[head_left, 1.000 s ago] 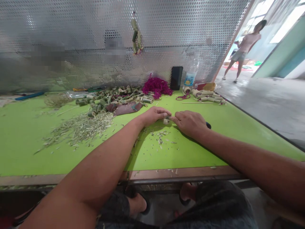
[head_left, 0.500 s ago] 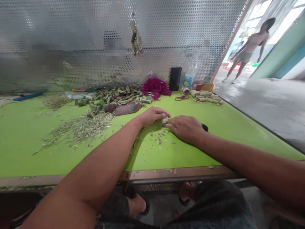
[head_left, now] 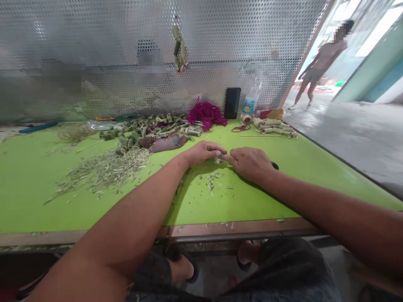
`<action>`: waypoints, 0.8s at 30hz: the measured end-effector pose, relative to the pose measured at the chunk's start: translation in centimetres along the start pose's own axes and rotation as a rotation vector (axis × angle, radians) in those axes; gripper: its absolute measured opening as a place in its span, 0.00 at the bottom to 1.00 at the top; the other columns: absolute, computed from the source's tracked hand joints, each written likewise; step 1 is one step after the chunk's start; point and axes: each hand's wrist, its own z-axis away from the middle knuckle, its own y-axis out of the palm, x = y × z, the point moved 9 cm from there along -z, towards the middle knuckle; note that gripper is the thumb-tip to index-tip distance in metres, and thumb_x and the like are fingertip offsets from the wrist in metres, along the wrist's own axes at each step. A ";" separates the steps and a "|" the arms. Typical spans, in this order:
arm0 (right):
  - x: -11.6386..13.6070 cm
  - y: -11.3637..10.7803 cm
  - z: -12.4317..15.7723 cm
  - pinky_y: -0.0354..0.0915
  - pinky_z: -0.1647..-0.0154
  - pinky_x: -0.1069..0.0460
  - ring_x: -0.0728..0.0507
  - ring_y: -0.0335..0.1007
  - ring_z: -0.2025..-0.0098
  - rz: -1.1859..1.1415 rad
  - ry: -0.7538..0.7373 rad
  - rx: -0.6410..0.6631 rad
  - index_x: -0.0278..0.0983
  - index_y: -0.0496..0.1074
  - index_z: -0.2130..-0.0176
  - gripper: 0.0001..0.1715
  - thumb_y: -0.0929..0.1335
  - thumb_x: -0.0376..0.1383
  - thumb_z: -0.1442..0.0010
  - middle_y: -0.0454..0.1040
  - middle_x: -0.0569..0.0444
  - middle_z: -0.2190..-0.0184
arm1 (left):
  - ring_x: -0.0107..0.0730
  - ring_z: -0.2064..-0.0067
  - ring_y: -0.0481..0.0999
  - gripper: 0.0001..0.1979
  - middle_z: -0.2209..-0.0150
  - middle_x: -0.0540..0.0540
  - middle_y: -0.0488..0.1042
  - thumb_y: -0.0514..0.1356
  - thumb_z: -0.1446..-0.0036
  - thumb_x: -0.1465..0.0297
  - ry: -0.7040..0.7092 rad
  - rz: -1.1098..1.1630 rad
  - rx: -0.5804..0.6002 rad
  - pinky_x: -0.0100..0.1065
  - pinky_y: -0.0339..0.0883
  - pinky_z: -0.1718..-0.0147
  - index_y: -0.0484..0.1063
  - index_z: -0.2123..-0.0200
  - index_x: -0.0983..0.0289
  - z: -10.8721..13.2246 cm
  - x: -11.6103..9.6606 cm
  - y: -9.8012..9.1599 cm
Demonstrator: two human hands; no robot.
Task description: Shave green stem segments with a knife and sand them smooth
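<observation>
My left hand point(head_left: 206, 153) is closed on a small pale piece of bamboo point(head_left: 218, 161), mostly hidden by the fingers. My right hand point(head_left: 250, 162) is wrapped round a knife; the dark end of its handle point(head_left: 275, 166) sticks out behind the palm. A short bit of greyish blade shows between the two hands, by the bamboo piece. Both hands rest low over the green tabletop point(head_left: 201, 203), close together. Small shavings point(head_left: 212, 180) lie just below them.
A heap of shavings point(head_left: 108, 170) and cut green bamboo pieces point(head_left: 132, 140) lie left. Behind are purple cord point(head_left: 206, 115), a phone point(head_left: 232, 103), a plastic bottle point(head_left: 251, 100) and bamboo sections point(head_left: 273, 127). A perforated metal panel point(head_left: 208, 37) stands at the back. A person point(head_left: 324, 63) is beyond, right.
My right hand has shifted slightly up and to the right, with its thumb now nearer the blade. My left hand stays nearly still. The person in the background has moved left.
</observation>
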 end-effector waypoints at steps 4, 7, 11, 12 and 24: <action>0.4 0.1 0.0 0.54 0.70 0.51 0.42 0.71 0.66 0.001 -0.035 0.022 0.37 0.73 0.62 0.32 0.50 0.50 0.32 0.77 0.47 0.68 | 0.37 0.57 0.76 0.21 0.59 0.58 0.79 0.65 0.49 0.58 0.009 0.031 0.007 0.38 0.66 0.52 0.78 0.57 0.67 0.1 -0.3 0.1; 0.8 0.0 0.1 0.56 0.69 0.51 0.42 0.72 0.64 0.017 -0.054 0.023 0.37 0.74 0.61 0.32 0.50 0.49 0.31 0.77 0.47 0.67 | 0.38 0.58 0.76 0.22 0.59 0.59 0.79 0.66 0.51 0.55 0.033 0.068 0.026 0.39 0.66 0.53 0.79 0.59 0.67 0.3 -0.8 0.4; 1.1 -0.1 0.3 0.58 0.68 0.51 0.42 0.72 0.63 0.042 -0.049 0.025 0.35 0.73 0.60 0.29 0.51 0.47 0.31 0.77 0.45 0.66 | 0.38 0.59 0.76 0.23 0.60 0.61 0.79 0.66 0.51 0.54 0.060 0.090 0.024 0.38 0.66 0.54 0.79 0.61 0.69 0.4 -1.1 0.5; 1.3 -0.1 0.4 0.58 0.67 0.51 0.42 0.72 0.63 0.048 -0.055 0.031 0.35 0.73 0.59 0.29 0.51 0.46 0.31 0.77 0.45 0.66 | 0.38 0.59 0.76 0.23 0.60 0.61 0.79 0.66 0.51 0.55 0.062 0.080 0.018 0.38 0.66 0.55 0.79 0.61 0.69 0.3 -1.1 0.5; 0.7 -0.6 0.5 0.57 0.67 0.52 0.42 0.71 0.63 -0.052 0.004 -0.019 0.36 0.72 0.60 0.31 0.52 0.51 0.32 0.77 0.45 0.66 | 0.39 0.57 0.75 0.22 0.58 0.60 0.78 0.62 0.47 0.57 0.070 -0.063 -0.075 0.37 0.66 0.54 0.78 0.57 0.69 0.2 -0.8 -0.4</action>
